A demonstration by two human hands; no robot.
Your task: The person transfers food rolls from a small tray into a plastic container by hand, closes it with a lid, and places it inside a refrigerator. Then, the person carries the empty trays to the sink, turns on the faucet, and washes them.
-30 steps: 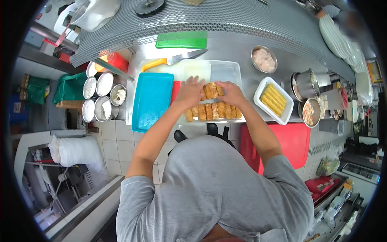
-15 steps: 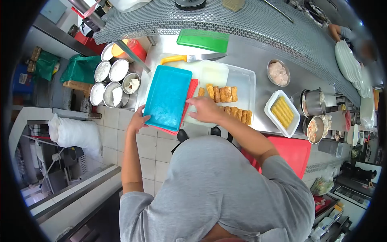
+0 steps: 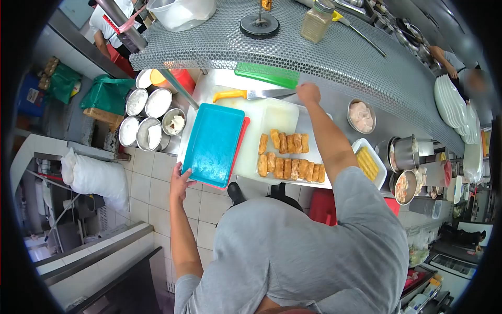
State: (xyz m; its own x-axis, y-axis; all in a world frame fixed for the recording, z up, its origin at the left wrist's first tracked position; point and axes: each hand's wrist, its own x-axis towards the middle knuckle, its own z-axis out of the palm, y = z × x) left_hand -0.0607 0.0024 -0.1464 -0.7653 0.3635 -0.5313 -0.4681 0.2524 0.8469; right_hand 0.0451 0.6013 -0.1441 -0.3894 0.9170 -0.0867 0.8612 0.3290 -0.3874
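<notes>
My left hand (image 3: 181,181) grips the near left corner of a blue tray (image 3: 213,144), thumb on its rim. Under the blue tray, a red tray (image 3: 242,144) shows along the right side. My right hand (image 3: 308,93) reaches to the back with fingers curled at the right corner of a green tray (image 3: 266,76), close to the tip of a yellow-handled knife (image 3: 251,94). Below my right forearm, two rows of browned rolls (image 3: 290,168) lie on the white cutting board (image 3: 251,162) and a translucent tray (image 3: 314,123).
Several metal tins (image 3: 150,133) stand at the left. Toward the right are a bowl of pale pink paste (image 3: 361,116), a white tub of yellow rolls (image 3: 368,162) and steel pots (image 3: 407,152). A perforated shelf (image 3: 219,44) overhangs the back. Other people are at both far sides.
My right hand has left the blue tray's right side and moved far back and right to the green tray. My left hand stays at the blue tray's corner. The view has shifted.
</notes>
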